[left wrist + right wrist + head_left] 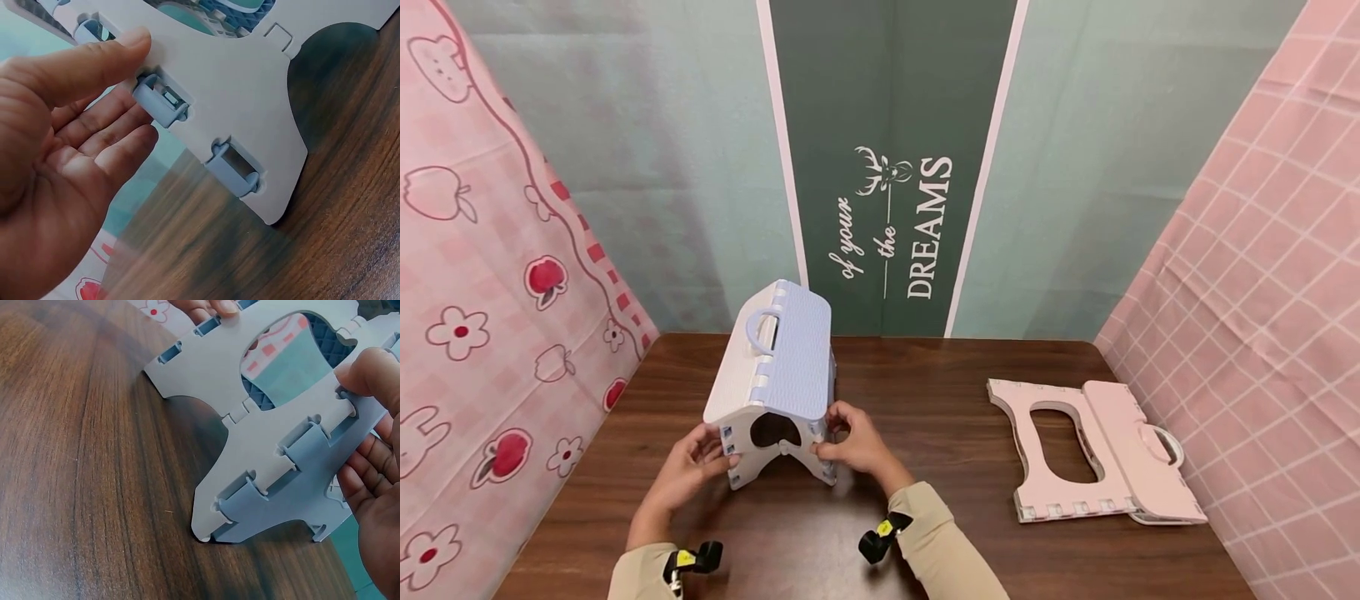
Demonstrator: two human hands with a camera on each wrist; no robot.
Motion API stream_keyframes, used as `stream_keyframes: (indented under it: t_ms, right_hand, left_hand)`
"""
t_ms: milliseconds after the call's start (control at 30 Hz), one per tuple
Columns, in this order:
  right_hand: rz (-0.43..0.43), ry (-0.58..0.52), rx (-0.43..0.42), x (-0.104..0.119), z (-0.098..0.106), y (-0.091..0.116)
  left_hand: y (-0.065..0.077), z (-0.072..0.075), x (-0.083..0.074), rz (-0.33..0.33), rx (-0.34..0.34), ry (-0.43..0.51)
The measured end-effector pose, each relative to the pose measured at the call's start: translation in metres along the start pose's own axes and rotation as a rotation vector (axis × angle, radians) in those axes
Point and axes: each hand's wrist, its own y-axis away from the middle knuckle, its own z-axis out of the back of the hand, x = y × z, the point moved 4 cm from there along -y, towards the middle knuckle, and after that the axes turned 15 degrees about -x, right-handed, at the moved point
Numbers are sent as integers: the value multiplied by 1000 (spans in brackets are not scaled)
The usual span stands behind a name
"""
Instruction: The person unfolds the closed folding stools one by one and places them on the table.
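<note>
A blue and white folding step stool (797,358) stands half unfolded on the table, its two top panels sloping like a roof and its hinged end panel bent at the middle. My left hand (692,467) grips the left edge of that end panel, thumb on the white face in the left wrist view (69,125). On the opposite side my right hand (853,442) pinches the edge where the white end panel meets the blue side leg, thumb in front and fingers behind in the right wrist view (375,437).
A pink folding stool (1112,450) lies folded flat at the right of the brown wooden table (925,400). Pink patterned cloths hang at both sides, and a green cloth with white lettering (928,225) hangs at the back.
</note>
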Motion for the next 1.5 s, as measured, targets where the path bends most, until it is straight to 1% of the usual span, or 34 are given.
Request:
stream_keyframes:
  t_ms: [100, 133, 167, 300, 433, 733, 800, 867, 967, 1033, 1133, 1200, 1367, 1433, 1500]
  right_hand:
    - [12, 10, -7, 1, 1, -1]
    - [10, 2, -3, 6, 1, -1]
    - [9, 4, -2, 7, 1, -1]
    - [14, 8, -10, 6, -1, 0]
    - [11, 9, -24, 5, -1, 2]
    - [13, 23, -36, 3, -2, 4]
    - [18, 25, -39, -4, -3, 3]
    - [25, 59, -37, -12, -4, 1]
    - [57, 145, -17, -21, -4, 0]
    - [104, 201, 9, -20, -3, -1]
    - [174, 238, 31, -12, 1, -1]
    - [219, 283, 31, -6, 4, -1]
    - [342, 426, -9, 9, 11, -2]
    - [398, 457, -32, 15, 14, -3]
    - [452, 471, -58, 20, 16, -4]
  left_hand:
    - [-1, 1, -1, -5, 11, 7]
    - [-2, 2, -1, -7, 10, 8]
    - [-2, 3, -1, -8, 8, 13]
    - [-3, 3, 1, -9, 0, 20]
    - [-3, 1, 3, -14, -4, 7]
    - [0, -1, 2, -22, -40, -90]
    - [0, 0, 2, -19, -54, -116]
    - [0, -1, 0, -18, -62, -146]
    - [1, -2, -4, -18, -68, -228]
    - [1, -3, -8, -25, -68, -291]
    - [3, -3, -17, -39, -81, -365]
    - [5, -2, -24, -70, -108, -411]
    - [7, 5, -46, -181, -205, -542]
    - [6, 7, -53, -214, -225, -580]
    - [6, 9, -60, -245, -234, -595]
